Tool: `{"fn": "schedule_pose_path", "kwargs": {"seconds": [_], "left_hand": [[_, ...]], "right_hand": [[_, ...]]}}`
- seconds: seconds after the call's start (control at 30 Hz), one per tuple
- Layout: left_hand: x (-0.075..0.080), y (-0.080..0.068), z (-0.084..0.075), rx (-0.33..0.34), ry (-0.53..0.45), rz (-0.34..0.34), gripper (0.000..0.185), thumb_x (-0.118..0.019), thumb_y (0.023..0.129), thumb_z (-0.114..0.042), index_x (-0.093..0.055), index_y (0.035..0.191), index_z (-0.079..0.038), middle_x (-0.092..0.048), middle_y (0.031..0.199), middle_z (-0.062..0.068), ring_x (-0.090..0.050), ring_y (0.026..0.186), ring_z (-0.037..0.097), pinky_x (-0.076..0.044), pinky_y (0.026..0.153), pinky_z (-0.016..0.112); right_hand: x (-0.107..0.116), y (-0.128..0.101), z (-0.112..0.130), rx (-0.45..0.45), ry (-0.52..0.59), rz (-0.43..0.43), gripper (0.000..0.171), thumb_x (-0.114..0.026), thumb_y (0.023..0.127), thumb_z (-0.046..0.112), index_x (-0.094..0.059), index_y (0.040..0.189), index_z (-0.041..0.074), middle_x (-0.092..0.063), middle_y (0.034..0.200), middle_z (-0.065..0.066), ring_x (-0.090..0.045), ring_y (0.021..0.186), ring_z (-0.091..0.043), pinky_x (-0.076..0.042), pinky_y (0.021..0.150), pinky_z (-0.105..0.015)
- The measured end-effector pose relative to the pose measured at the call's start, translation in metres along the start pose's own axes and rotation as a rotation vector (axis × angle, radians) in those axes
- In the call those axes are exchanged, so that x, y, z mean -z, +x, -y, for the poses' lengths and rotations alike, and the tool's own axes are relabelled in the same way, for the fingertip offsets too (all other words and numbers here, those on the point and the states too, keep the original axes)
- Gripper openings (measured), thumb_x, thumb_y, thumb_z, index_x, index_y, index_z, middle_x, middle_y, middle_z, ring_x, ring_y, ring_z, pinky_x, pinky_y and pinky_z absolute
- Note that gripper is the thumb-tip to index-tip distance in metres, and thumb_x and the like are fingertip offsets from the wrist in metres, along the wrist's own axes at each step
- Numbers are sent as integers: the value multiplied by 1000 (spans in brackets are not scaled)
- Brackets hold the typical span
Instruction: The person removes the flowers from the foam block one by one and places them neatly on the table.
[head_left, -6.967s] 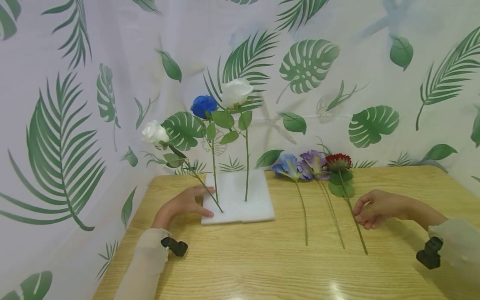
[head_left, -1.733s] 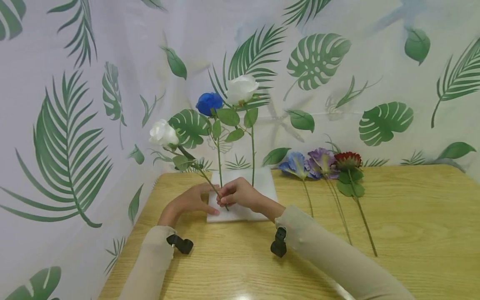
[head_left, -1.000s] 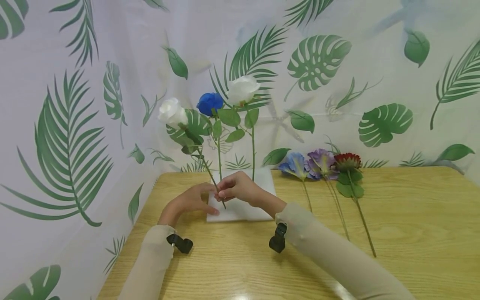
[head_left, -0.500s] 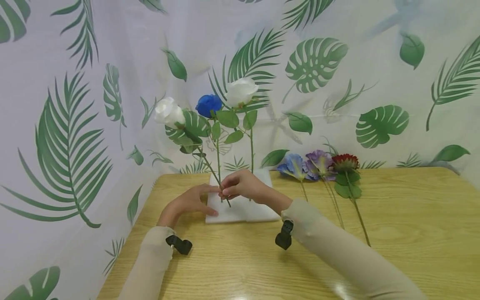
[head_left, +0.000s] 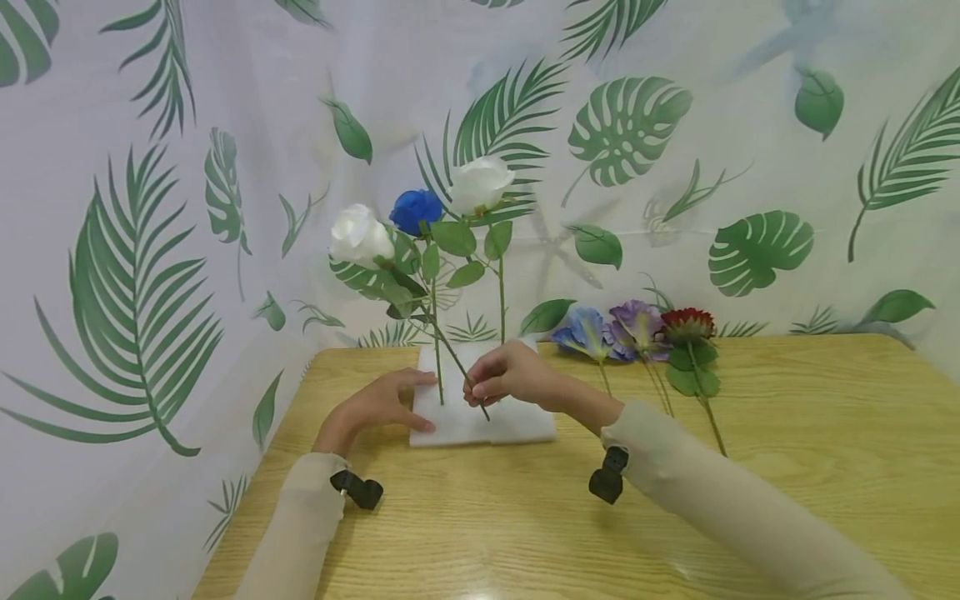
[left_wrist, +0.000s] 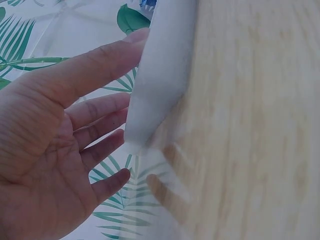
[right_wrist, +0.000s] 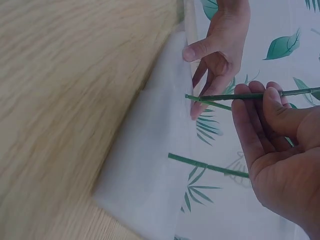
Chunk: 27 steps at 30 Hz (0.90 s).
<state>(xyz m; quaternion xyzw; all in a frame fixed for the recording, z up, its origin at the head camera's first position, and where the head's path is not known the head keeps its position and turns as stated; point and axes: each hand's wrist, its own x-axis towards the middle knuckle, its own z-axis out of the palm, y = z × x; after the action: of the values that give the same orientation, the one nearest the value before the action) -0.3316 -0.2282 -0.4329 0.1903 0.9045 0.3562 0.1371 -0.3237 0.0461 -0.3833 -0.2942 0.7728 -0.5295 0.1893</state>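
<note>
The right hand (head_left: 517, 375), near the centre of the head view, pinches the stem of a white rose (head_left: 361, 237) between thumb and fingers. Its bloom is left of centre and its stem slants down to the right, the tip over the foam (head_left: 521, 429); whether the two touch I cannot tell. The left hand (head_left: 378, 404), left of centre, is spread, thumb and fingers resting against the foam's left edge. A blue rose (head_left: 416, 212) and a second white rose (head_left: 482, 185) stand in the foam, blooms in the upper middle of the frame. Right of centre, a blue flower (head_left: 584, 333), a purple flower (head_left: 637, 327) and a red flower (head_left: 688, 325) lie side by side on the counter (head_left: 480, 517), their stems partly hidden by the right sleeve (head_left: 735, 500). A leaf-printed curtain (head_left: 300, 50) fills the upper frame
</note>
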Motion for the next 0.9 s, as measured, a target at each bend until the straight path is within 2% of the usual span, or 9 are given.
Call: {"fn": "schedule_pose_path", "kwargs": {"seconds": [0.17, 0.43, 0.67, 0.9], "left_hand": [[-1, 3, 1, -8, 29, 4, 84, -90, 78, -27, -52, 150, -10, -44, 160, 10, -26, 155, 35, -23, 127, 53], [0, 1, 0, 10, 36, 2, 84, -90, 78, -26, -51, 151, -9, -43, 161, 12, -24, 156, 37, -20, 128, 53], [0, 2, 0, 24, 56, -5, 84, -91, 77, -27, -51, 150, -10, -43, 161, 12, -25, 155, 36, -21, 128, 53], [-2, 2, -3, 30, 23, -4, 85, -91, 76, -24, -52, 150, -10, -43, 161, 12, -24, 156, 37, -20, 128, 53]], "right_hand": [[12, -20, -3, 22, 13, 20, 13, -66, 96, 0, -74, 102, -8, -78, 97, -15, -75, 89, -17, -64, 85, -39], [37, -51, -6, 58, -19, -16, 13, -66, 97, 2, -75, 102, -6, -76, 100, -15, -75, 93, -21, -64, 85, -39], [63, -76, -8, 35, 15, -55, 16, -64, 98, 1, -72, 107, -10, -76, 103, -17, -76, 95, -20, -62, 91, -41], [89, -101, -12, 19, -19, -107, 17, -63, 99, 2, -71, 109, -9, -75, 108, -20, -75, 98, -19, -62, 90, -39]]}}
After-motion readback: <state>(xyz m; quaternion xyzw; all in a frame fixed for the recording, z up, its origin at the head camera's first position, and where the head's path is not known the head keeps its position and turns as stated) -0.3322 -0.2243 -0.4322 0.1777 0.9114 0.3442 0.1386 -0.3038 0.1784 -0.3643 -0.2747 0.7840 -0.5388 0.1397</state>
